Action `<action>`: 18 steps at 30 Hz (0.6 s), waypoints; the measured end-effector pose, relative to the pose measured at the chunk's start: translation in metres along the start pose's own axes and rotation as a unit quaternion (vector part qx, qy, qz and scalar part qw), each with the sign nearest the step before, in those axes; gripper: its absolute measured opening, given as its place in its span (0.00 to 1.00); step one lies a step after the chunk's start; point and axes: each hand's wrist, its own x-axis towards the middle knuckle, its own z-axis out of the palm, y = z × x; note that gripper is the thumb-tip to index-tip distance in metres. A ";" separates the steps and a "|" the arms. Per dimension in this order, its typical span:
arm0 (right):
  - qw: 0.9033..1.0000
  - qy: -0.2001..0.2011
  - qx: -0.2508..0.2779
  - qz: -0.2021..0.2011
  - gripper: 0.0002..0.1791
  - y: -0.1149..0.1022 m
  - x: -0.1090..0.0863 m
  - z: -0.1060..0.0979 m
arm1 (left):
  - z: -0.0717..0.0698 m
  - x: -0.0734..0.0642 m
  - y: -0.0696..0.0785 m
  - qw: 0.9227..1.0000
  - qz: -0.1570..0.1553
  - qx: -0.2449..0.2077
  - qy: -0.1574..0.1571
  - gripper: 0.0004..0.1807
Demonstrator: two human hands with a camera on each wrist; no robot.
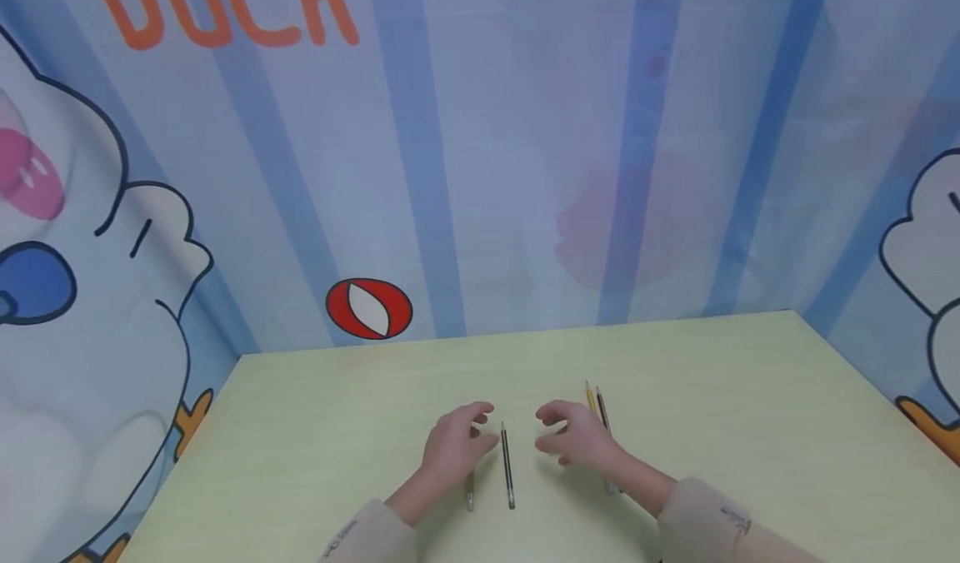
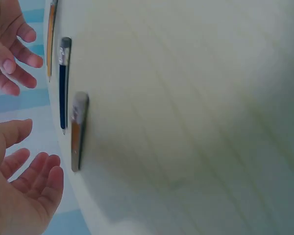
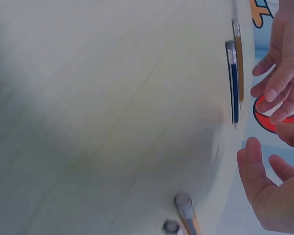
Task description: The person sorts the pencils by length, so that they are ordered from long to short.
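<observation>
My left hand (image 1: pixel 459 444) hovers over the table's middle, fingers loosely bent and holding nothing. Below it a yellow-orange pencil (image 2: pixel 76 139) with an eraser end lies partly hidden in the head view. Between the two hands is a dark blue pencil (image 1: pixel 507 470), tip pointing away from me. My right hand (image 1: pixel 577 434), also with nothing in it, faces the left one with its fingers half bent. Under the right hand and wrist lie a yellow pencil (image 1: pixel 590 395) and a dark reddish pencil (image 1: pixel 602 403), side by side and partly covered.
The pale yellow-green table (image 1: pixel 337 413) reaches back to a blue striped cloth wall (image 1: pixel 510 171) printed with cartoon figures and a red oval (image 1: pixel 369 308). Similar printed panels stand to the left and right of the table.
</observation>
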 end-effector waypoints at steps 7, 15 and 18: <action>0.998 -0.023 -0.042 -0.034 0.23 -0.004 0.006 0.022 | -0.008 -0.004 -0.008 0.998 -0.050 0.035 -0.001 0.29; 0.994 -0.018 -0.101 -0.043 0.23 -0.006 0.011 0.040 | -0.011 -0.009 -0.015 0.997 -0.068 0.023 -0.009 0.30; 0.991 -0.014 -0.121 -0.049 0.23 -0.005 0.013 0.045 | -0.011 -0.011 -0.019 0.998 -0.065 0.005 -0.023 0.29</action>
